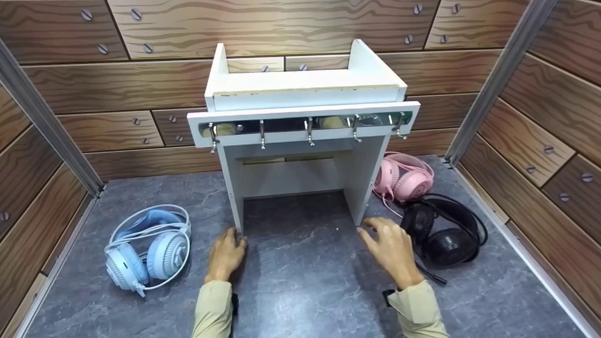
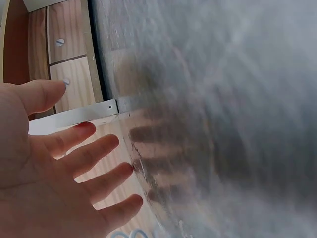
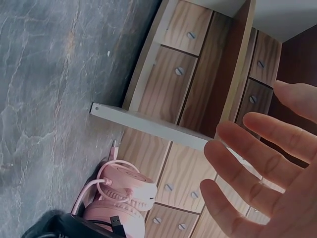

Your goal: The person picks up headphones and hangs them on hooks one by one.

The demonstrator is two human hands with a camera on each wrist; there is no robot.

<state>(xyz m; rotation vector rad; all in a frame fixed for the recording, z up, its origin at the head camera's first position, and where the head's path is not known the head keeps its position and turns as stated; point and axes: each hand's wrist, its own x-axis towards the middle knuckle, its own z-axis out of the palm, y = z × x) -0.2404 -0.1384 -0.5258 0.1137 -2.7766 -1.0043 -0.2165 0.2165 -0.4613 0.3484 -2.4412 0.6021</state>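
In the head view a white rack [image 1: 307, 80] stands upright, with a row of metal hooks [image 1: 310, 131] on a strip across its front. My left hand [image 1: 226, 253] is at the foot of its left side panel [image 1: 231, 188]. The left wrist view shows that hand's fingers [image 2: 89, 153] spread, with the panel's end between thumb and index finger; firm contact I cannot tell. Beside the foot of the right side panel [image 1: 368, 183] is my right hand [image 1: 392, 249]. Its fingers [image 3: 257, 158] are spread and hold nothing in the right wrist view.
Light blue headphones [image 1: 148, 253] lie to the left on the grey marbled surface [image 1: 300, 291]. Pink headphones [image 1: 406, 180] and black headphones [image 1: 446, 234] lie to the right, the black pair close to my right hand. Wood-patterned walls [image 1: 127, 89] enclose the back and sides.
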